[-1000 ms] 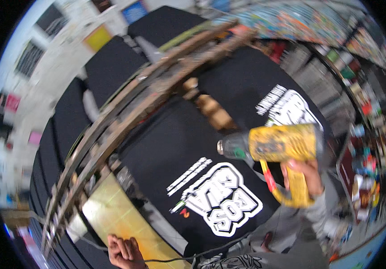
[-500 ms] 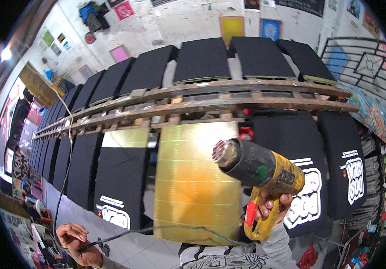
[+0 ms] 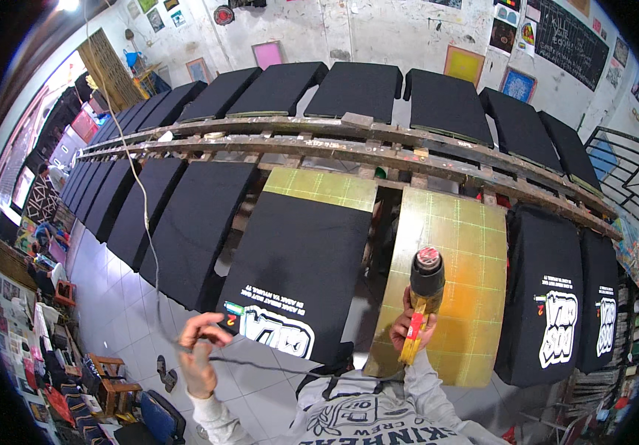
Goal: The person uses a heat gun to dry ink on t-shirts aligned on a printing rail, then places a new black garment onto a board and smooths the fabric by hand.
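On my far left, a long thin cable (image 3: 142, 193), pale higher up and dark lower down, drops to my left grip (image 3: 202, 354), whose fingers are half curled around it — how tightly, I can't tell. Next comes a flat black cloth-covered board (image 3: 297, 237) with bold white block lettering and smaller white lines at its near end. Below, the grey sweatshirt (image 3: 356, 419) carries dark printed lettering around a crest. My right grip (image 3: 402, 334) is clenched on the red-banded handle of a yellow-and-black pistol-shaped heat gun (image 3: 427, 283). I have the gun in the air over a rectangular golden-yellow board (image 3: 471, 297) ruled with pale green lines. Its long axis runs roughly near to far, foreshortened; the dark nozzle points away from the body and tips up toward my camera. Farther right, two black boards (image 3: 545, 256) bear matching white lettering — and a black wall panel (image 3: 571, 44) shows pale handwriting.
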{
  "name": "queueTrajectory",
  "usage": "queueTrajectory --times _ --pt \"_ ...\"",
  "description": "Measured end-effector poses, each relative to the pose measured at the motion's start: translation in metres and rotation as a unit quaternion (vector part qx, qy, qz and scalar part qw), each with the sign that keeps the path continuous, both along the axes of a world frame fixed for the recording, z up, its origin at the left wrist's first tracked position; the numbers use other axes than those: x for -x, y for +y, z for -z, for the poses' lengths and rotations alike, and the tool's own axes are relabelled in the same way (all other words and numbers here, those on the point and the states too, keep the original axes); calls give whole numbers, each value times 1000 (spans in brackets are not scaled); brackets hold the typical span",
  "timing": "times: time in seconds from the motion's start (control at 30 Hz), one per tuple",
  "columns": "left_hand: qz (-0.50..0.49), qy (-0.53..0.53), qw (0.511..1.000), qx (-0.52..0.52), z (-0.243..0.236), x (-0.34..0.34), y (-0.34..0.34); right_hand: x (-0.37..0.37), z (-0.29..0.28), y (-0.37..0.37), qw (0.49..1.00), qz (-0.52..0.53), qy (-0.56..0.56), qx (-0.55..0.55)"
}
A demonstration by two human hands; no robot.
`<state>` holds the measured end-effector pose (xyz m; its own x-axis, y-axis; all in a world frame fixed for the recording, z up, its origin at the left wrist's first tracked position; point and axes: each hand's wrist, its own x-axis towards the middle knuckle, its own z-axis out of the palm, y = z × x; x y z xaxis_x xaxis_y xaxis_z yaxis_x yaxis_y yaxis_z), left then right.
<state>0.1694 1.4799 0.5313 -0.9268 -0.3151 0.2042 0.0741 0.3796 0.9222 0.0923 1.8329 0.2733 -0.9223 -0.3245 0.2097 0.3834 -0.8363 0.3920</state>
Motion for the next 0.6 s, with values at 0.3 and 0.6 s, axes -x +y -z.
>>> queueTrajectory --times 0.3,0.6 --pt "76 -34 995 -58 84 72 -25 22 70 23 994 103 5 -35" --pt "155 -19 986 -64 93 130 -23 -7 20 17 981 88 -88 -148"
